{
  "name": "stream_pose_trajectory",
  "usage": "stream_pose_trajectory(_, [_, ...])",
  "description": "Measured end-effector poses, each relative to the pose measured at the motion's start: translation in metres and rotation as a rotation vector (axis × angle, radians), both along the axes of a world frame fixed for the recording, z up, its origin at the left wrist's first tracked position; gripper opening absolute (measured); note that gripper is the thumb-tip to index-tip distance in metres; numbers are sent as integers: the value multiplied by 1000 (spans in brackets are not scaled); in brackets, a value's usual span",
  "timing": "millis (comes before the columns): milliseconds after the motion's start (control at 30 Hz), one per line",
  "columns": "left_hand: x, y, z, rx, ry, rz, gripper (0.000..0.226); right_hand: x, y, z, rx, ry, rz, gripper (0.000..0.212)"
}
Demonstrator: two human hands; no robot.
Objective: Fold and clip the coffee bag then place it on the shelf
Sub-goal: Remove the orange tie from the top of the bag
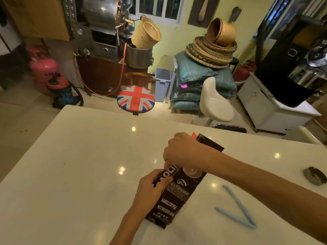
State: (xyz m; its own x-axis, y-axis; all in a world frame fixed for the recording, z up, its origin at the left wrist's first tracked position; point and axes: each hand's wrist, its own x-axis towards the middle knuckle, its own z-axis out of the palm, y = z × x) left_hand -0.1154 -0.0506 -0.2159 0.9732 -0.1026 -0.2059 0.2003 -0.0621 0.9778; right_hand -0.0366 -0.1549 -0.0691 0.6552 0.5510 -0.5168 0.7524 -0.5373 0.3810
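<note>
From the head camera, the coffee bag (pixel 174 197) lies flat on the white counter (pixel 79 165), its printed face up and its top end pointing away from the person. The left hand (pixel 152 190) grips the bag's left edge about halfway up, fingers curled over the side. The right hand (pixel 184 152) reaches across and presses down on the bag's upper part, closed on the material there; a small red tip (pixel 194 134) shows just beyond the knuckles, and what it belongs to cannot be told. The bag's dark top flap (pixel 210 143) sticks out past the right hand, so the fold looks to be under way rather than finished. To the right of the bag, well apart from it, a light blue clip (pixel 238 212) lies open in a V on the counter, untouched. Judging by this, the folding is in hand, while the clipping and the shelving are both still to do. No shelf is evident near the bag.
</note>
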Motion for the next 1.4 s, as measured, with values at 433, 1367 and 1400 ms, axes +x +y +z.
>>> stream_pose_trajectory(433, [-1,18,-27,-84,88,-61,10,24,5,-62,211,56,310,41])
stream_pose_trajectory(1367, [-5,18,-41,-48,-57,64,12,97,-85,13,796,86,-331,16])
stream_pose_trajectory(1400, [-6,19,-45,-47,-52,88,13,94,-96,9,1082,37,-473,17])
